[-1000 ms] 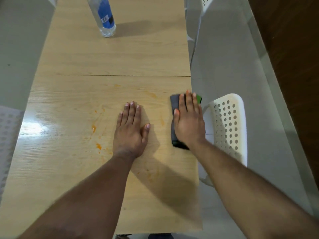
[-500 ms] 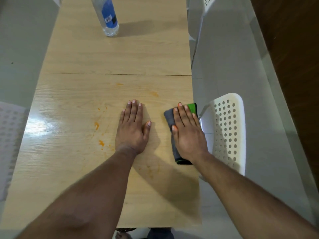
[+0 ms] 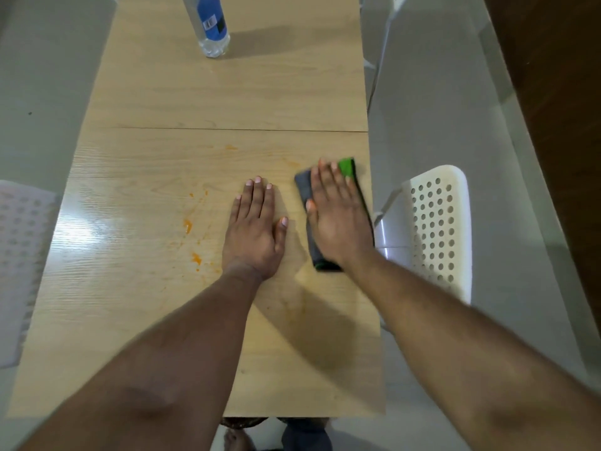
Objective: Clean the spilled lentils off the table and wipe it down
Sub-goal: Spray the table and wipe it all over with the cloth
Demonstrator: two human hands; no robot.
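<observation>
Two flat hands are resting on the light wooden table (image 3: 162, 320).
Right hand (image 3: 338, 219), fingers straight, is pressing the folded grey-green cloth (image 3: 304, 190); orange lentil smears (image 3: 192, 242) are lying past the left hand (image 3: 253, 236).

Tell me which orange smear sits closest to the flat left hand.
The lower smear, just left of the left hand near its wrist; the other blob lies farther left.

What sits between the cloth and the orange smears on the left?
The left hand, flat on the table, lies between the cloth under the right hand and the orange smears. Nothing else does.
</observation>
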